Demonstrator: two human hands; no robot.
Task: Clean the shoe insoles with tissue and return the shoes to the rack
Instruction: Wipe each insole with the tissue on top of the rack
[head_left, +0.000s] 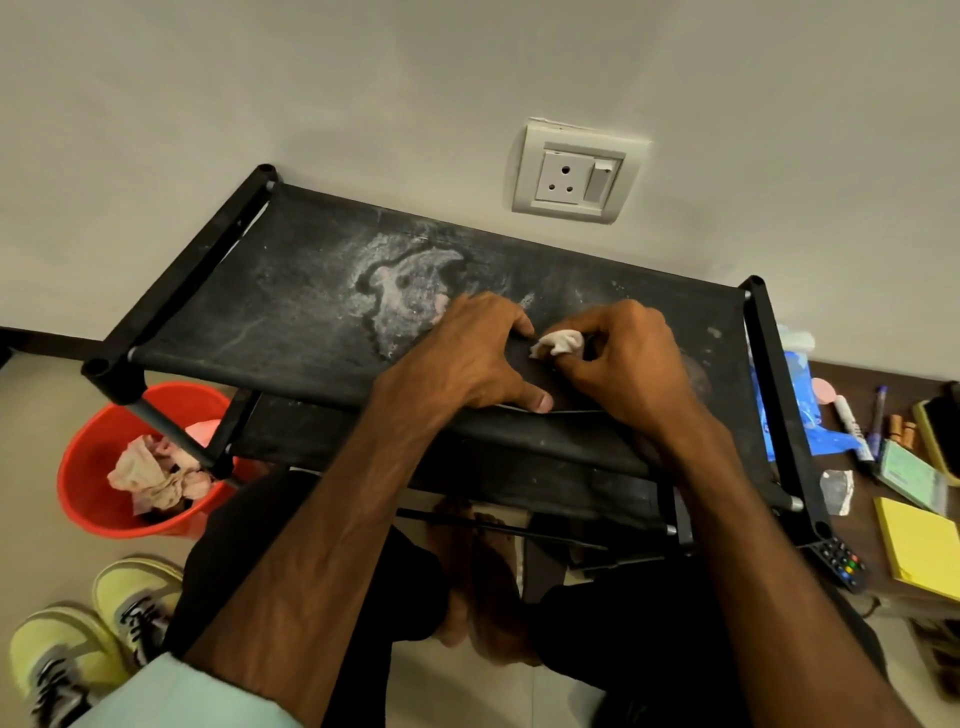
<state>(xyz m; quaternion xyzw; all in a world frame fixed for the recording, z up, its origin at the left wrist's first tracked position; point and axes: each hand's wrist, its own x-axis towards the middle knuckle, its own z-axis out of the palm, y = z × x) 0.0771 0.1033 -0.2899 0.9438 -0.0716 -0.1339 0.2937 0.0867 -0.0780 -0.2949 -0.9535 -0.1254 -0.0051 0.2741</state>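
We are in the wiping step. A dark flat insole (537, 373) lies on the top shelf of the black fabric-and-tube shoe rack (291, 312), near its front edge and toward its right half. Our left hand (467, 358) arches over the insole, bent fingers at its far side and thumb at its near edge, gripping it across its width to steady it. Our right hand (623, 364) pinches a crumpled white tissue (558, 343) between thumb and fingertips, with the wad touching the insole just beside the left index finger.

The pair of yellow-green sneakers (78, 654) stands on the floor at our left, well apart from the rack, so we judge the return step not yet begun. A red plastic bucket (78, 467) with crumpled pinkish wads sits under the rack's left corner.

Next we would rub the tissue along the length of the insole while the left hand keeps it from sliding on the slack fabric. Then the insole has to go back into its sneaker. We cannot tell which sneaker it belongs to, nor how much of it is clean.
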